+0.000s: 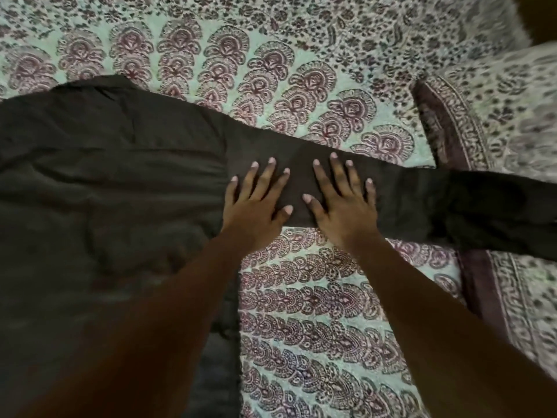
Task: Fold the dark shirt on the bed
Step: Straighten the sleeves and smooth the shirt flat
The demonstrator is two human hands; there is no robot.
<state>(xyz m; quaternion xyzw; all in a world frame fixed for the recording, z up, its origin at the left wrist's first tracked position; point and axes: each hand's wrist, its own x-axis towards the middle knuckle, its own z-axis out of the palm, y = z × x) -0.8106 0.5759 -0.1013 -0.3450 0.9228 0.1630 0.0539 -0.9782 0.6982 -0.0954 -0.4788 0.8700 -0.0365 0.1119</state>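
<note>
The dark shirt point(105, 182) lies spread flat on the bed, its body filling the left half of the view. One long sleeve point(452, 200) stretches out to the right, reaching the frame's right edge. My left hand point(256, 203) lies flat with fingers spread where the sleeve joins the body. My right hand point(340, 200) presses flat on the sleeve just beside it, fingers spread too. Neither hand grips any cloth. The shirt's lower part is hidden behind my left forearm.
The bed is covered by a pale bedsheet point(316, 312) printed with maroon floral motifs. A pillow point(497, 116) in matching print sits at the right, partly under the sleeve's end. The bed's far right corner drops into darkness.
</note>
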